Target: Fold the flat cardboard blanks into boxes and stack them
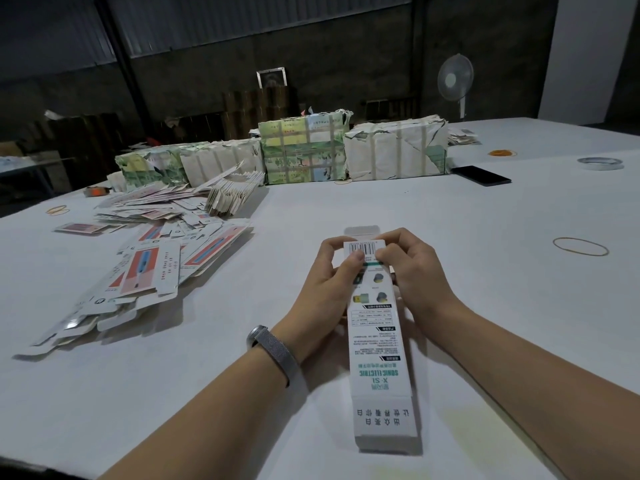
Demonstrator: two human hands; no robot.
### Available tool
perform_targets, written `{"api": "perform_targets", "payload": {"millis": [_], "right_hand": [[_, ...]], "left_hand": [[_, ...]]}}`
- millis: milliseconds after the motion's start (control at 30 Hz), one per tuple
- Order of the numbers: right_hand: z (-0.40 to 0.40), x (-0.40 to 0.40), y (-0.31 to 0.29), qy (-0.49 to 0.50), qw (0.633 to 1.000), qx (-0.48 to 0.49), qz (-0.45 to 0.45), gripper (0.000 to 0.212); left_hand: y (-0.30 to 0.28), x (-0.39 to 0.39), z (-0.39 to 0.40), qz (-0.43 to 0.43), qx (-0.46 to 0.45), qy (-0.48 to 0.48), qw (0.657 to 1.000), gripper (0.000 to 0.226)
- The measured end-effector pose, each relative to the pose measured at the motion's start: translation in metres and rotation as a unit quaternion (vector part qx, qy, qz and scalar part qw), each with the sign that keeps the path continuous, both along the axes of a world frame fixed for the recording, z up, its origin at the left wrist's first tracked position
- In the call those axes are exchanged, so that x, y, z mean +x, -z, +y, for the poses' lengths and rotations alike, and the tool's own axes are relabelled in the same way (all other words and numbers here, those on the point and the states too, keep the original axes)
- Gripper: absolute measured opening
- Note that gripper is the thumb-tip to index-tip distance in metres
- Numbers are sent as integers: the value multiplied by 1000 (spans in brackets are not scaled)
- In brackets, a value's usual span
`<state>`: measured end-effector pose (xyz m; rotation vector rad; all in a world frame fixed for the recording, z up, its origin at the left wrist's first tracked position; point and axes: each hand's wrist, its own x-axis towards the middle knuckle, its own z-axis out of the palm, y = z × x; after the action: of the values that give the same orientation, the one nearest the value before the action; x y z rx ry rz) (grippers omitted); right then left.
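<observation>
- So, early days by the look of it: the left hand (pixel 323 289) and right hand (pixel 412 271) both pinch the far end of one long box (pixel 379 344) over the table (pixel 450 220), its end flaps not closed yet.
- No finished stack anywhere in view.
- Loads left: a messy pile of flat blanks (pixel 156 251) sits off to the left, plus wrapped bundles (pixel 304 150) at the back.
</observation>
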<state>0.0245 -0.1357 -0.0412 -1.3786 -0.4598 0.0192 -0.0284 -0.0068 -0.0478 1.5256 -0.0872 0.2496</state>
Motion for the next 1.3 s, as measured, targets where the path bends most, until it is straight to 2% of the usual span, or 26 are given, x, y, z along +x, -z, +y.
{"api": "perform_targets", "payload": {"millis": [200,400,567,700,1033,1167,1300], "right_hand": [[0,0,3,31,999,11,-29,19],[0,1,4,37,998,29,-39,30],[-1,-1,3,32,998,10,-58,24],[-1,-2,2,29,999,-1,-43,22],[-1,3,0,32,999,-12,-10,36],[0,5,1,29,999,-8,11,31],[-1,6,3,7,1000,-5,27,25]], "left_hand": [[0,1,3,30,-3,14,999,11],[1,3,5,47,-5,6,999,17],[1,3,4,18,4,9,1000,20],[-2,-1,1,3,-17,29,999,21],[-2,-2,-2,8,-1,70,998,15],[0,-1,0,6,2,79,997,12],[-2,0,2,6,42,81,996,13]]}}
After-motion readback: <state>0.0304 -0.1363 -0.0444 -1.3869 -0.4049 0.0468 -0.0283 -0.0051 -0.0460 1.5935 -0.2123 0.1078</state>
